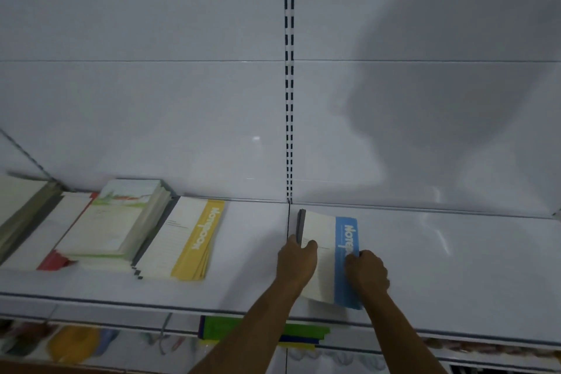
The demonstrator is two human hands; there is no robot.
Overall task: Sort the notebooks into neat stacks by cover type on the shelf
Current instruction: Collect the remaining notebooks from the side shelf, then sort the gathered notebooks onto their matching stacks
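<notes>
Both my hands are on the blue notebooks (331,255), a small stack lying flat on the white shelf (455,267), just right of the slotted upright (289,100) where the two shelf panels meet. Left hand (297,264) grips the stack's left edge, fingers (309,247) curled over the top cover and thumb at the dark spine side. Right hand (368,270) presses down on the blue band, fingers bent onto the cover; I cannot tell whether it pinches the edge or only holds it down.

Left of the upright: the yellow notebooks (189,240) in a fanned stack, then a taller pile with a painted cover (121,215), a red-edged stack (57,240) beneath and beside it, and a dull green pile (18,209) at the far edge. All well apart from the blue stack.

My read: squaring the blue stack in its own place.

Risks from here:
- The stack's near end sits close to the shelf's front lip; a pull toward me could tip the covers over the edge onto the lower shelf.
- Uneven pressure from the two hands could shear the covers and fan them like the yellow ones.
- The frame is blurred, so I can't judge how well the edges line up.
</notes>
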